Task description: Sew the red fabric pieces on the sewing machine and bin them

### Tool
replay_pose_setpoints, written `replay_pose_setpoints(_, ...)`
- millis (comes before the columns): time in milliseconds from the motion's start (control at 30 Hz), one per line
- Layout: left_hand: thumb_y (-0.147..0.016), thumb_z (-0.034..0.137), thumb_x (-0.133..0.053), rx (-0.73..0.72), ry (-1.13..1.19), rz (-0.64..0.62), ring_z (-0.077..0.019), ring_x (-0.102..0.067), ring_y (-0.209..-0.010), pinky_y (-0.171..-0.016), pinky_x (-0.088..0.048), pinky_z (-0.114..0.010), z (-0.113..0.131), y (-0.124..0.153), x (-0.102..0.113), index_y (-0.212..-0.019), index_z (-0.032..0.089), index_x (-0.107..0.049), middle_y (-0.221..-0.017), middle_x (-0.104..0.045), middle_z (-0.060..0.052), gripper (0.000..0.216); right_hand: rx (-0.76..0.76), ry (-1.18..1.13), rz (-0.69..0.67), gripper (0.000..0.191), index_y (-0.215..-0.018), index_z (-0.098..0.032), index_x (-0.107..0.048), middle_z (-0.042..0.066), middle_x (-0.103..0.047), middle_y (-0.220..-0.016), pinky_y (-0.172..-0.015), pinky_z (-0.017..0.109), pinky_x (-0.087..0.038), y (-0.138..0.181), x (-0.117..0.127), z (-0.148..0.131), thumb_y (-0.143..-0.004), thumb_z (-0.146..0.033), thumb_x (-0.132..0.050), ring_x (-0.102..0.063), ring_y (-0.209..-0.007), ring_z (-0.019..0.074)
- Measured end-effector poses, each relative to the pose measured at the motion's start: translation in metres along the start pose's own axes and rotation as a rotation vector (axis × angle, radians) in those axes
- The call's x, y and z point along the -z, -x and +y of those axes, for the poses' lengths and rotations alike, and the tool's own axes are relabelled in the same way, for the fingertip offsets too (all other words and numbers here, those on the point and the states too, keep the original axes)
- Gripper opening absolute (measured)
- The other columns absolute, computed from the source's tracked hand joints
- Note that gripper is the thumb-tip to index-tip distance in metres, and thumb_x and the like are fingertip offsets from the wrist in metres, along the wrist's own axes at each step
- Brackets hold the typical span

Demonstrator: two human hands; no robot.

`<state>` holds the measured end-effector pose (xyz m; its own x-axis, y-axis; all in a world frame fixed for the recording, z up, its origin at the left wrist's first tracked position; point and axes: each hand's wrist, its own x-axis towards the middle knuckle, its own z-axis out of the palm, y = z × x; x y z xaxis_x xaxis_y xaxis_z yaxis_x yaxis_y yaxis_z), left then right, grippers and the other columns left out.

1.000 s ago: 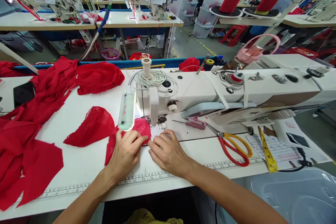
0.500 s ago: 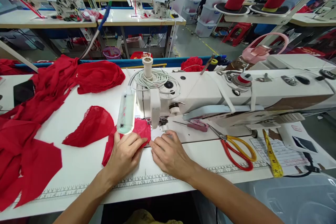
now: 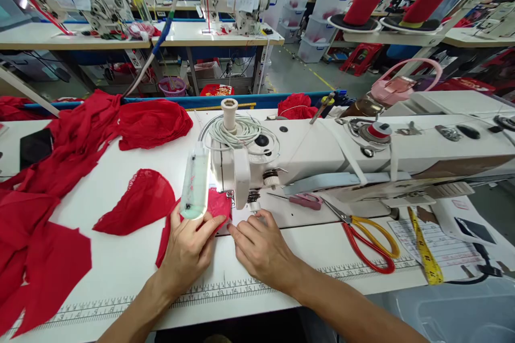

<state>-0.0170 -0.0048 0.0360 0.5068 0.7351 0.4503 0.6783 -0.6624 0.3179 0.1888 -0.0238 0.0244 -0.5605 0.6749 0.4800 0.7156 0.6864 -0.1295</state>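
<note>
- Head view: we've got our left hand [image 3: 189, 249] pressed flat, fingers spread, on the red fabric piece [image 3: 215, 206] under the sewing machine [image 3: 322, 153] head.
- Right hand [image 3: 259, 246] rests flat at its 3 o'clock edge, nothing gripped.
- Fabric runs 7 to 1 o'clock.
- Scissors [image 3: 368, 238] sit well off at 3 o'clock; bare table [image 3: 120, 273] shows at 7.

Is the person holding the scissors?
No, the scissors lie on the table to the right, while the left hand and right hand press the red fabric by the needle.
</note>
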Motion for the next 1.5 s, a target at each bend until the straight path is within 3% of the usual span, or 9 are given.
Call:
replay_pose_setpoints(200,-0.091,0.001,-0.045,-0.038,-0.050,-0.090,-0.0169,-0.057,-0.076,-0.114,-0.022,-0.064,0.0007,0.0027,-0.0033,-0.115,0.018,-0.065,-0.084,-0.061,0.000,0.035,0.010,0.017,0.003,0.021,-0.108,-0.011,-0.066,0.004,-0.059,-0.081,-0.087,0.041,-0.035,-0.0004,-0.0005,0.0004,-0.094,-0.012,-0.050,-0.048,-0.076,0.0190)
replay_pose_setpoints(333,-0.091,0.001,-0.044,-0.008,-0.054,-0.091,-0.0182,-0.058,-0.078,-0.107,-0.032,-0.057,0.0020,0.0029,-0.0037,-0.114,0.019,-0.065,-0.085,-0.061,-0.001,0.036,0.004,0.026,-0.001,0.020,-0.106,-0.012,-0.066,0.003,-0.058,-0.080,-0.088,0.040,-0.034,-0.0011,-0.0001,0.0008,-0.094,-0.013,-0.050,-0.048,-0.077,0.0191)
replay_pose_setpoints(467,-0.085,-0.003,-0.044,-0.073,-0.074,-0.071,-0.0186,-0.058,-0.077,-0.101,-0.035,-0.052,0.0012,0.0005,-0.0029,-0.116,0.017,-0.063,-0.085,-0.062,-0.002,0.041,0.004,0.020,-0.008,0.020,-0.106,-0.011,-0.066,0.004,-0.059,-0.081,-0.087,0.041,-0.034,-0.0015,0.0011,0.0007,-0.095,-0.012,-0.049,-0.047,-0.077,0.0191)
replay_pose_setpoints(633,-0.082,-0.004,-0.044,-0.090,-0.105,-0.078,-0.0187,-0.058,-0.077,-0.105,-0.032,-0.056,0.0009,0.0001,-0.0026,-0.116,0.017,-0.062,-0.086,-0.062,-0.002,0.045,-0.005,0.012,-0.025,0.020,-0.108,-0.011,-0.065,0.004,-0.059,-0.082,-0.088,0.041,-0.035,-0.0013,0.0023,0.0004,-0.094,-0.012,-0.051,-0.049,-0.079,0.0202)
replay_pose_setpoints(833,-0.090,0.001,-0.046,-0.051,-0.067,0.001,-0.0168,-0.058,-0.074,-0.110,-0.028,-0.057,-0.0018,-0.0007,0.0006,-0.117,0.020,-0.062,-0.084,-0.063,0.000,0.037,0.008,0.008,-0.007,0.023,-0.112,-0.008,-0.065,0.004,-0.059,-0.082,-0.086,0.042,-0.034,-0.0009,0.0016,0.0010,-0.094,-0.011,-0.052,-0.049,-0.078,0.0200)
replay_pose_setpoints(967,-0.084,-0.001,-0.046,-0.097,-0.085,-0.056,-0.0180,-0.058,-0.075,-0.111,-0.024,-0.061,-0.0025,-0.0017,-0.0004,-0.116,0.017,-0.063,-0.084,-0.062,-0.001,0.041,0.009,0.018,-0.003,0.021,-0.108,-0.009,-0.066,0.004,-0.060,-0.082,-0.087,0.042,-0.035,-0.0015,0.0015,0.0008,-0.094,-0.011,-0.050,-0.048,-0.078,0.0196)
replay_pose_setpoints(1300,-0.077,-0.004,-0.044,-0.148,-0.138,-0.052,-0.0180,-0.056,-0.071,-0.106,-0.031,-0.067,0.0002,-0.0033,-0.0016,-0.113,0.013,-0.065,-0.079,-0.060,-0.001,0.045,-0.009,0.019,-0.027,0.021,-0.109,-0.012,-0.065,0.004,-0.060,-0.082,-0.089,0.042,-0.035,-0.0005,0.0010,0.0004,-0.095,-0.013,-0.050,-0.048,-0.080,0.0200)
replay_pose_setpoints(1433,-0.078,-0.002,-0.044,-0.158,-0.174,-0.077,-0.0209,-0.059,-0.076,-0.107,-0.030,-0.070,0.0003,-0.0028,-0.0011,-0.114,0.013,-0.066,-0.081,-0.062,-0.004,0.044,-0.007,0.024,-0.024,0.022,-0.111,-0.011,-0.065,0.004,-0.059,-0.082,-0.088,0.041,-0.035,-0.0010,0.0018,-0.0002,-0.094,-0.012,-0.051,-0.050,-0.080,0.0204)
replay_pose_setpoints(1500,-0.081,-0.002,-0.044,-0.174,-0.205,-0.073,-0.0247,-0.061,-0.087,-0.108,-0.030,-0.070,0.0016,-0.0021,-0.0005,-0.114,0.012,-0.067,-0.093,-0.067,-0.008,0.042,-0.009,0.023,-0.023,0.023,-0.111,-0.012,-0.065,0.004,-0.060,-0.082,-0.088,0.041,-0.035,-0.0011,0.0019,-0.0007,-0.094,-0.011,-0.050,-0.049,-0.080,0.0201)
